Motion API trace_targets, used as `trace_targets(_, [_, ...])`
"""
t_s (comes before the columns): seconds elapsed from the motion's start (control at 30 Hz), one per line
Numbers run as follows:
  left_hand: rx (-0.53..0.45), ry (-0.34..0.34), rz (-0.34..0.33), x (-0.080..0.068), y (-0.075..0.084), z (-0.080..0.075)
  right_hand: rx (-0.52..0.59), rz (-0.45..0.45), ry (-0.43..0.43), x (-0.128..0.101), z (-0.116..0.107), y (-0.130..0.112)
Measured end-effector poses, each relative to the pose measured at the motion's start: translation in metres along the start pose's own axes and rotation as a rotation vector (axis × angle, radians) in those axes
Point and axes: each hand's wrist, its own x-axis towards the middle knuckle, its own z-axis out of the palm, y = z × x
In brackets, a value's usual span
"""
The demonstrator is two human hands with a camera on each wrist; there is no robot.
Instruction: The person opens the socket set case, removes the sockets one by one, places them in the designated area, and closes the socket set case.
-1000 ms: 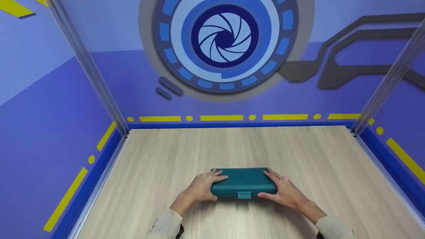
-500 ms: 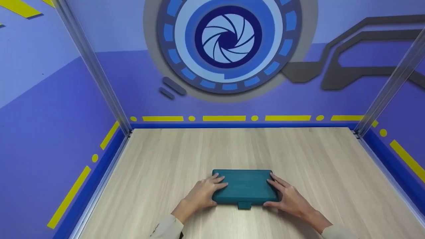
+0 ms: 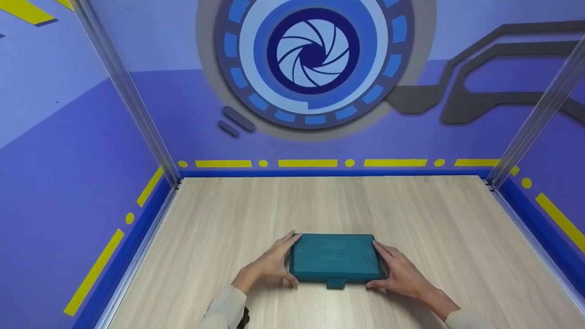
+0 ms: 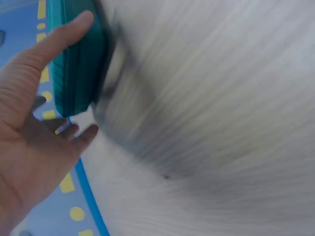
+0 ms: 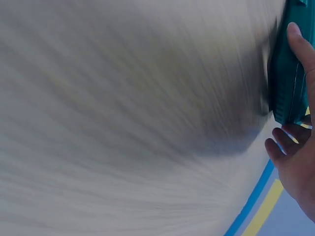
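Note:
A teal hard plastic case (image 3: 337,257) with a front latch (image 3: 336,284) lies flat on the wooden table, lid down. At its left end is my left hand (image 3: 273,261): fingertips touch the back left corner, the thumb is by the front edge, and a gap shows between palm and case. My right hand (image 3: 402,275) holds the right end, fingers along the side edge and thumb at the front. In the left wrist view the thumb (image 4: 74,30) crosses the case's end while the other fingers are spread loosely. The right thumb (image 5: 299,42) lies against the case in the right wrist view.
Blue and purple printed panels (image 3: 320,146) with yellow dashes rise behind and at both sides of the wooden table (image 3: 219,210). Metal posts (image 3: 137,105) stand at the back corners.
The case came down from a slightly raised, tilted position to lie flat on the table. My left fingers slid off its top to the left edge. The right hand shifted only slightly.

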Motion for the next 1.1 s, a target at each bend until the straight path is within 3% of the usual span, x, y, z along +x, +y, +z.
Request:
trace_targets(0.2, [0.007, 0.003, 0.005, 0.005, -0.003, -0.002, 0.151, 0.035, -0.057, 0.0, -0.003, -0.002])
trace_targets(0.37, [-0.048, -0.012, -0.015, 0.007, -0.004, -0.01, 0.256, 0.034, -0.046, 0.005, -0.007, 0.0])
trace_targets(0.53, [-0.21, -0.031, -0.058, 0.007, -0.006, -0.019, 0.326, 0.073, -0.02, 0.009, -0.012, 0.0])
trace_targets(0.7, [-0.417, -0.028, 0.0, 0.005, -0.01, -0.026, 0.437, 0.14, 0.0, 0.014, -0.016, -0.003])
trace_targets(0.9, [-0.567, 0.012, 0.044, 0.003, -0.011, -0.021, 0.538, 0.177, 0.066, 0.021, -0.022, -0.005])
trace_targets(1.1, [-0.542, 0.085, 0.002, 0.005, -0.006, -0.014, 0.543, 0.172, 0.195, 0.027, -0.024, -0.012])
